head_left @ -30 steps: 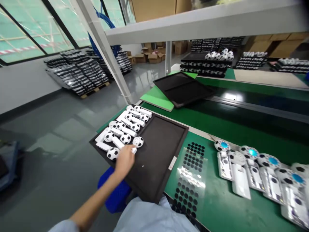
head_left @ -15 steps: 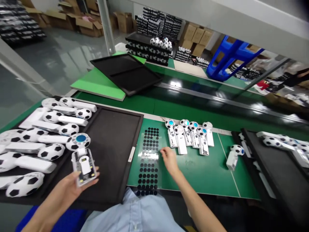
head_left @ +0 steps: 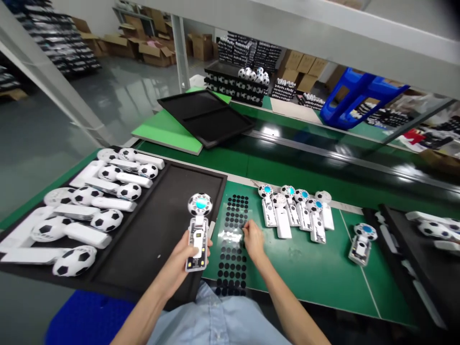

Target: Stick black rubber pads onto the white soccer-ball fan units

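Note:
My left hand (head_left: 177, 268) is wrapped around the handle of a handheld fan (head_left: 199, 239) with a football-patterned head, its blue centre facing up and its clear handle showing circuit parts. The fan is held above the right edge of a black tray (head_left: 168, 211). My right hand (head_left: 254, 239) is closed in a pinch at the right edge of a clear sheet with rows of black round stickers (head_left: 233, 258). What is between its fingertips is too small to make out. Several similar fans (head_left: 283, 223) lie in a group beyond it, and one more fan (head_left: 360, 251) lies farther right.
Football-patterned fans (head_left: 86, 196) fill the left side of the black tray. Another tray (head_left: 424, 268) with fans stands at the right. Behind lie a black tray (head_left: 204, 115) and a green board (head_left: 165, 132). A metal beam (head_left: 287, 28) crosses overhead.
My left hand has carried the fan rightward, closer to the sticker sheet, and the fan is now more upright. My right hand stays pinched by the sheet. The view has shifted left.

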